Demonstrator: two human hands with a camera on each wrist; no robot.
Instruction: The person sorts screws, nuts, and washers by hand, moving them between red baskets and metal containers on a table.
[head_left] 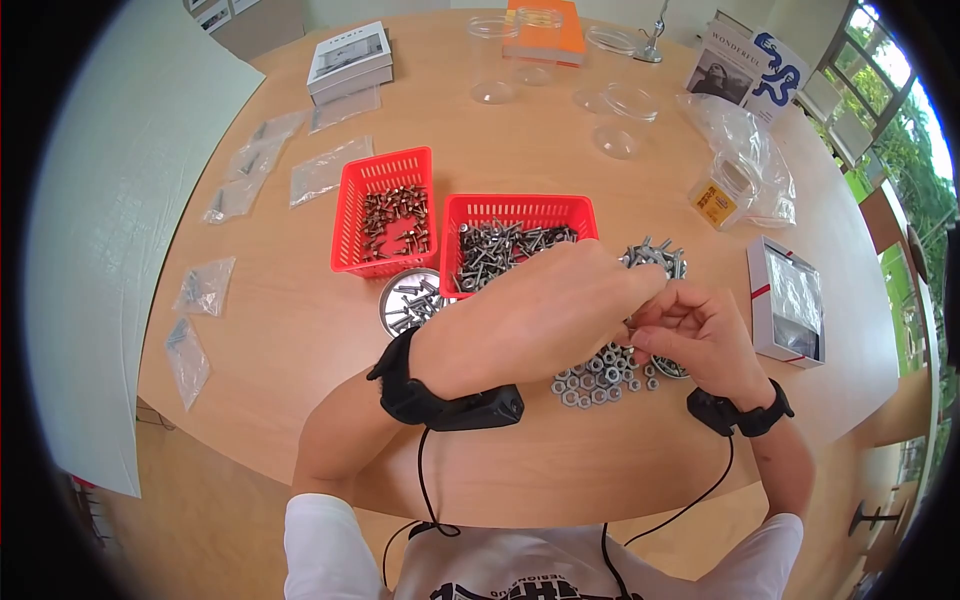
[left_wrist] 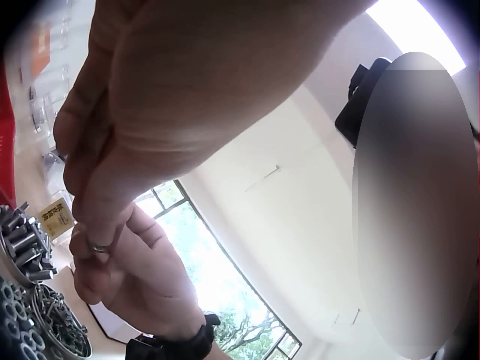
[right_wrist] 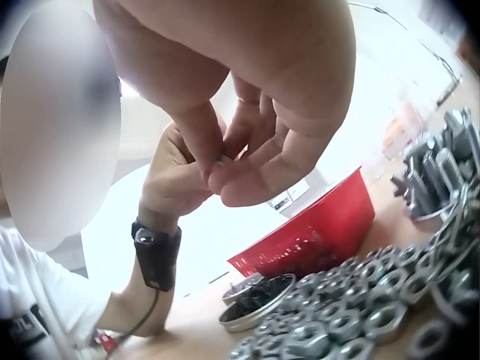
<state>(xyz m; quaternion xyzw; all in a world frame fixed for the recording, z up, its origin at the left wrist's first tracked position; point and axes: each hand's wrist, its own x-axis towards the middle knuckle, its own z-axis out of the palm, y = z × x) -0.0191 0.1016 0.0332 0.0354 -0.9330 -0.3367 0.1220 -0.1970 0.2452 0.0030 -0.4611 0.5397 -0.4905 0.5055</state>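
Both hands meet above a heap of loose hex nuts [head_left: 597, 380]. The fingertips of my left hand [head_left: 535, 305] and right hand [head_left: 705, 335] come together and pinch a small shiny metal piece [left_wrist: 97, 249]. Mostly covered by fingers, it shows only as a glint in the right wrist view; I cannot tell its kind. A dish of bolts [right_wrist: 435, 176] stands just beyond the fingers. Beside the nuts is a round dish of small screws [left_wrist: 64, 322]. My left forearm crosses in front of a red basket of screws [head_left: 515, 212].
Another red basket [head_left: 345, 225] holds brownish screws, with a round dish of bolts [head_left: 390, 315] near it. Small plastic bags [head_left: 205, 290] lie at left. Clear jars [head_left: 492, 60] and books [head_left: 350, 62] stand at the back. An open white box [head_left: 790, 305] sits at right.
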